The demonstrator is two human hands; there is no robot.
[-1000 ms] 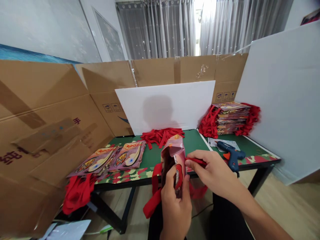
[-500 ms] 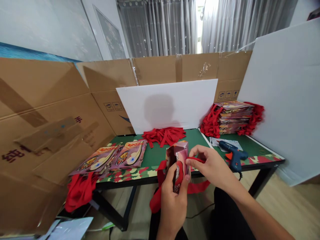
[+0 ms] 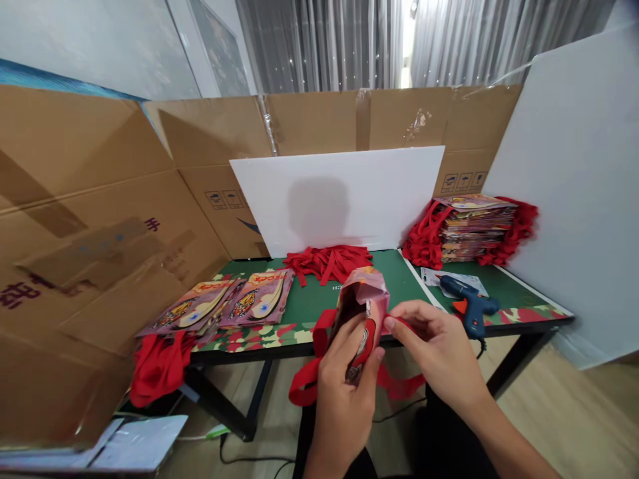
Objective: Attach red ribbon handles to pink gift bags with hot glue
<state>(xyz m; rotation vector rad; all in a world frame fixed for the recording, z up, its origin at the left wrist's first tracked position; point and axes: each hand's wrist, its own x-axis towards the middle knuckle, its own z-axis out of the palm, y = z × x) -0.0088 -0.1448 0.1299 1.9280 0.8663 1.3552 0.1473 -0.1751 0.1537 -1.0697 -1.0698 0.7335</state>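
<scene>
My left hand (image 3: 347,386) grips a small printed pink bag (image 3: 367,303) from below, thumb pressed on its front and fingers inside its open mouth. My right hand (image 3: 439,352) pinches the bag's red ribbon handle (image 3: 399,386) against the bag's right side. A second red handle loop (image 3: 307,389) hangs down at the left. Both hands are just in front of the near edge of the green table (image 3: 314,303).
Flat printed bags (image 3: 234,306) lie at the table's left, with red ribbon (image 3: 157,366) hanging over the edge. A heap of red ribbon strips (image 3: 329,261) lies at the back, a blue glue gun (image 3: 469,306) at the right, a stack of finished bags (image 3: 474,226) behind. Cardboard and white boards surround.
The bag has tipped and risen slightly in my hands. My right hand has moved closer to the bag's side along the red handle. The camera view has shifted down a little.
</scene>
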